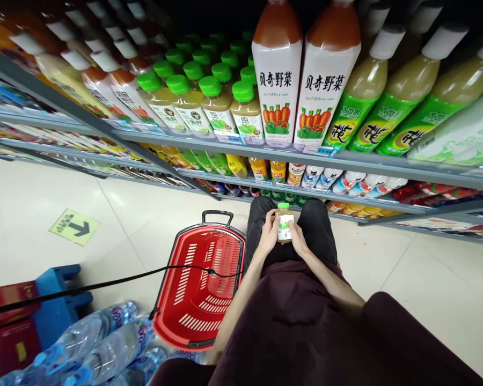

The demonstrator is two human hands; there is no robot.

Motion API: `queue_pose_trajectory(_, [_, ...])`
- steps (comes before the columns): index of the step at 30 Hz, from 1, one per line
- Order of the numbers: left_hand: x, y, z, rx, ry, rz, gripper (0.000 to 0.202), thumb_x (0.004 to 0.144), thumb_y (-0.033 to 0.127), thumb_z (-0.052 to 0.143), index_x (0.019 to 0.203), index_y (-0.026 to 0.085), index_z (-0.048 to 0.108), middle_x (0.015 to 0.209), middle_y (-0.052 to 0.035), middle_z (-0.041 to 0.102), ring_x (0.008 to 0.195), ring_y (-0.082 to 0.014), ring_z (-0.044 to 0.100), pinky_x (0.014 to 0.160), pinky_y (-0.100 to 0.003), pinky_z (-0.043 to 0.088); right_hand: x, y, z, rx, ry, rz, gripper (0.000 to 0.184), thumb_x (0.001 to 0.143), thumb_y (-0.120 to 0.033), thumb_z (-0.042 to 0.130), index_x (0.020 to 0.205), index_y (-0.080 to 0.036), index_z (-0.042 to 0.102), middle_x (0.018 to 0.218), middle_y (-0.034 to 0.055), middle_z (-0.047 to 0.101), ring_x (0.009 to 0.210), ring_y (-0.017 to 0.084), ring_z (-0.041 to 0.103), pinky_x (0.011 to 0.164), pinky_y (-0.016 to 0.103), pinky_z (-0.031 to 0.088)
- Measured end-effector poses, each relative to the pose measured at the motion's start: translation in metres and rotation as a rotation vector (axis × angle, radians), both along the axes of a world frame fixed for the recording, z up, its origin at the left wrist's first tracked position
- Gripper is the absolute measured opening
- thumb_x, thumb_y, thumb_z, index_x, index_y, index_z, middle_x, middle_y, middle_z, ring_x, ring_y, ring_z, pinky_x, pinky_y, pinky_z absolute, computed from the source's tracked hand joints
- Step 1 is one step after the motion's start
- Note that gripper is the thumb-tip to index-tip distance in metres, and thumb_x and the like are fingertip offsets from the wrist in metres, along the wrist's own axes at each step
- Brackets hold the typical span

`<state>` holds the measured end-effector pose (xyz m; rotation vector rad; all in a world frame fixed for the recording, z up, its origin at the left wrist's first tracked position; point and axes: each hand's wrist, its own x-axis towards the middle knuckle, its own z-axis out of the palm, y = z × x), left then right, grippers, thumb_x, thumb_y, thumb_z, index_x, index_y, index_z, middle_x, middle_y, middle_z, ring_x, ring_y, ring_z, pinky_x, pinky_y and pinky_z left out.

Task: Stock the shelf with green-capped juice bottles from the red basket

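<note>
A small juice bottle (285,226) with a green cap and a white label stands upright between my two hands, above my lap. My left hand (269,231) wraps its left side. From the other side, my right hand (298,238) closes on it, thumb lying over the label's edge. Just to the left, a red shopping basket (173,311) with a black handle rests on the floor, with nothing seen inside. Similar green-capped bottles (212,104) fill part of the shelf ahead.
A long grey shelf rack (225,147) runs across the front, stocked with drinks on several levels. Large water bottles (116,348) lie at the lower left beside a blue stand (58,300). A black cord (145,274) crosses over the basket. An arrow sticker (74,227) marks the floor.
</note>
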<state>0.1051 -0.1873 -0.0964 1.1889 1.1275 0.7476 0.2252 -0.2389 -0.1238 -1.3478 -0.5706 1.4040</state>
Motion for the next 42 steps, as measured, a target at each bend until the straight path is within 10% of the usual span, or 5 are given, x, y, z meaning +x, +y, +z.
queue_pose_trajectory(19, [0.001, 0.000, 0.001, 0.040, 0.019, -0.009, 0.052, 0.100, 0.056, 0.049, 0.138, 0.020, 0.048, 0.106, -0.0071, 0.072, 0.080, -0.0151, 0.069, 0.069, -0.024, 0.055, 0.000, 0.001, -0.010, 0.037, 0.050, -0.043, 0.063, 0.084, -0.073, 0.064, 0.111, -0.017, 0.074, 0.088, 0.0074, 0.081, 0.069, 0.024, 0.076, 0.058, 0.033, 0.061])
queue_pose_trajectory(26, [0.001, -0.002, 0.004, 0.142, 0.032, -0.131, 0.052, 0.103, 0.054, 0.043, 0.142, 0.020, 0.048, 0.128, -0.0105, 0.069, 0.107, -0.0206, 0.070, 0.091, -0.033, 0.056, -0.001, 0.013, -0.012, -0.087, 0.573, -0.225, 0.046, 0.094, -0.063, 0.055, 0.103, -0.022, 0.073, 0.094, 0.0039, 0.083, 0.097, 0.027, 0.078, 0.083, 0.038, 0.064])
queue_pose_trajectory(33, [-0.001, 0.004, -0.005, 0.246, 0.075, -0.159, 0.054, 0.101, 0.052, 0.050, 0.144, 0.020, 0.050, 0.140, -0.0139, 0.061, 0.127, -0.0257, 0.061, 0.105, -0.041, 0.052, 0.016, 0.016, -0.009, -0.138, 0.878, -0.110, 0.043, 0.099, -0.057, 0.052, 0.107, -0.018, 0.070, 0.090, 0.0074, 0.082, 0.089, 0.027, 0.078, 0.082, 0.043, 0.064])
queue_pose_trajectory(42, [0.008, -0.007, -0.010, 0.474, 0.301, -0.345, 0.104, 0.076, 0.040, 0.086, 0.160, 0.027, 0.028, 0.151, -0.0159, 0.041, 0.143, -0.0326, 0.043, 0.120, -0.052, 0.039, 0.016, 0.017, -0.012, -0.015, 0.744, -0.280, 0.022, 0.094, -0.035, 0.068, 0.111, -0.020, 0.070, 0.095, 0.0033, 0.082, 0.079, 0.019, 0.076, 0.075, 0.030, 0.063])
